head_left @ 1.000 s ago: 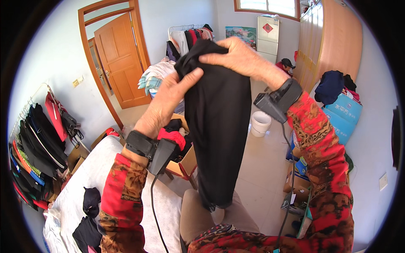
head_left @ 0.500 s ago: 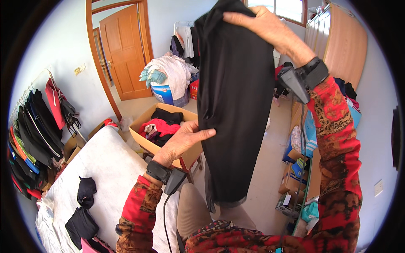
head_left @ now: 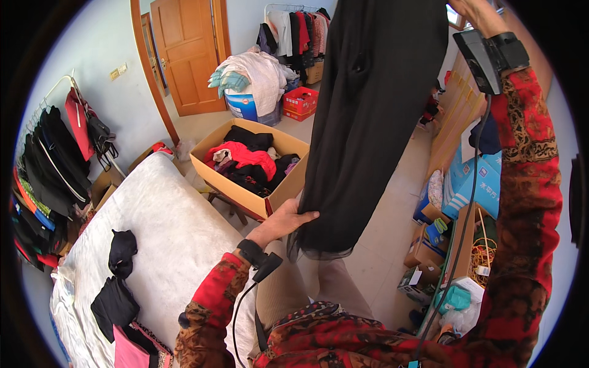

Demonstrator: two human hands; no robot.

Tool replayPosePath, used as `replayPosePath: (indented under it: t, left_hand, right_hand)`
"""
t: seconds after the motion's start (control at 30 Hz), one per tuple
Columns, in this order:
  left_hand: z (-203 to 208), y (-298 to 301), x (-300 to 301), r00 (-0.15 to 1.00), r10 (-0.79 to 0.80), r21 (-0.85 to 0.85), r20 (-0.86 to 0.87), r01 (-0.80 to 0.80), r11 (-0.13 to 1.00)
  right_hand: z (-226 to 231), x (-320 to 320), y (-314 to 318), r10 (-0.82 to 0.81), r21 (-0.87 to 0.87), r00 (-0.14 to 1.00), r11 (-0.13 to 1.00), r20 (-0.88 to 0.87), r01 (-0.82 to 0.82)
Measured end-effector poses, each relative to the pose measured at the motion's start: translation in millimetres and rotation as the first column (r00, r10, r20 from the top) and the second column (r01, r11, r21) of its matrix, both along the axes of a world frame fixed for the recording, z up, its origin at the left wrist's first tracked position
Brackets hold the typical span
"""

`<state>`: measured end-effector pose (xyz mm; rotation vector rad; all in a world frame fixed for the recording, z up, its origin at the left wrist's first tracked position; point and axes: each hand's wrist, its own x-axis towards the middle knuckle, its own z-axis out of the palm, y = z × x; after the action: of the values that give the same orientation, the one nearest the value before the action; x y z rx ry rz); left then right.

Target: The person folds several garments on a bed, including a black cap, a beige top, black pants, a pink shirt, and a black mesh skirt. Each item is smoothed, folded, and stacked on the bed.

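A long black garment [head_left: 374,122] with a thin, sheer hem hangs in front of me; its top runs out of the picture, and I cannot tell whether it is a skirt or trousers. My left hand [head_left: 281,223] pinches its left edge a little above the hem, thumb on the front and fingers behind. High at the upper right, my right hand [head_left: 481,17] holds the upper part, its fingertips cut off by the picture's edge. Left of the garment, an open cardboard box [head_left: 230,191] holds red and black clothes [head_left: 251,161].
A bed with a white cover [head_left: 165,214] lies at the left, with black clothes [head_left: 116,300] and a pink piece [head_left: 130,348] on it. A clothes rack [head_left: 58,159] stands by the left wall. Boxes [head_left: 423,245] line the right side; a red crate [head_left: 300,103] sits farther back.
My right hand has risen up and right, drawing the garment higher. My left hand has slid down nearer the hem. More of the cardboard box shows now.
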<state>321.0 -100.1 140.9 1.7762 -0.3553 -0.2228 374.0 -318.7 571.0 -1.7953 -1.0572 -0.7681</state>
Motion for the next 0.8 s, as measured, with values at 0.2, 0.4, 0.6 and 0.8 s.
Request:
replayPosePath:
  t: [0.2,0.4,0.6,0.8]
  left_hand:
    - [29,72,-29,0.985,0.139,-0.146,0.098,-0.124,0.982]
    - [63,201,-43,0.862,0.411,0.243,0.296,-0.485,0.840]
    - [79,340,-83,0.500,0.559,0.362,0.661,-0.866,0.347]
    - [-51,382,-158,0.314,0.529,0.334,0.789,-0.941,0.061]
  right_hand:
    - [4,17,5,-0.014,0.144,0.996,0.989,-0.084,0.026]
    - [-21,35,50,0.167,0.222,0.966,0.967,-0.198,-0.121]
    - [-94,32,101,0.559,0.372,0.748,0.820,-0.359,-0.435]
    - [-242,-59,122,0.606,-0.165,0.389,0.392,-0.694,-0.905]
